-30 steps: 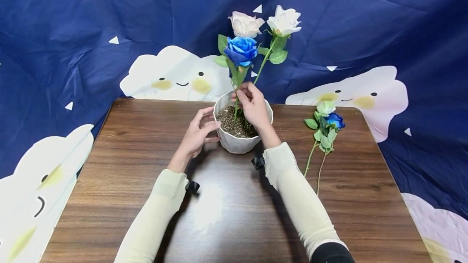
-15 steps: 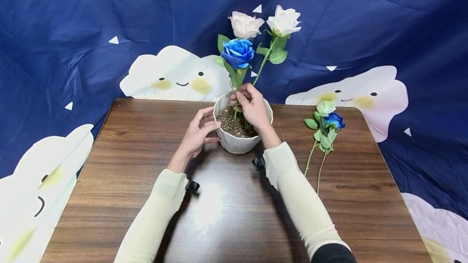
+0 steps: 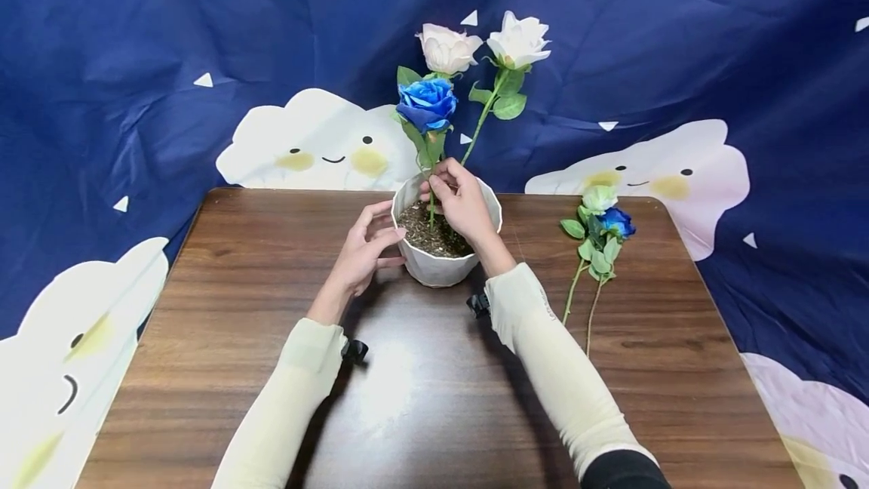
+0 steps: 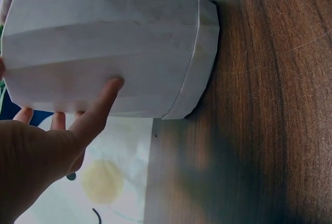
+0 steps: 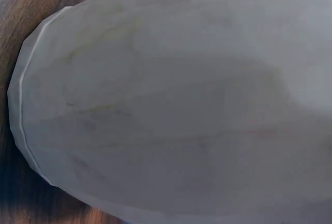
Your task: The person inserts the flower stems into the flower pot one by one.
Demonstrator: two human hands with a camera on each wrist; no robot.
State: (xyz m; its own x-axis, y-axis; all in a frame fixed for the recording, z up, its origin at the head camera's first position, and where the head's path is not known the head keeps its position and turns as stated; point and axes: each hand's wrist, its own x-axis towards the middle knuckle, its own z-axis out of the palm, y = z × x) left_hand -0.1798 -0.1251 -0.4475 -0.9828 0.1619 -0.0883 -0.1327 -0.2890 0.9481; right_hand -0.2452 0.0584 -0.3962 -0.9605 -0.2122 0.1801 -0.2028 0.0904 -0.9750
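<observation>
A white faceted flower pot (image 3: 443,270) filled with brown soil (image 3: 428,236) stands on the table. My right hand (image 3: 465,202) reaches over its rim and pinches the green stem of a blue rose (image 3: 428,104), whose lower end meets the soil. Behind it, a pale pink rose (image 3: 448,48) and a white rose (image 3: 519,40) rise from the pot, the white one leaning right. My left hand (image 3: 363,251) rests its spread fingers and thumb (image 4: 109,92) on the pot's left side. In the right wrist view the pot wall (image 5: 171,105) fills the picture and hides the right hand.
On the right of the wooden table (image 3: 258,262) lie two more roses, one greenish white (image 3: 600,198) and one blue (image 3: 616,222), stems toward the front. A dark blue cloth with clouds (image 3: 326,146) hangs behind the table.
The blue rose has tilted left and its bloom sits slightly lower, the right hand still pinching its stem. The left hand stays on the pot. The whole view has shifted slightly.
</observation>
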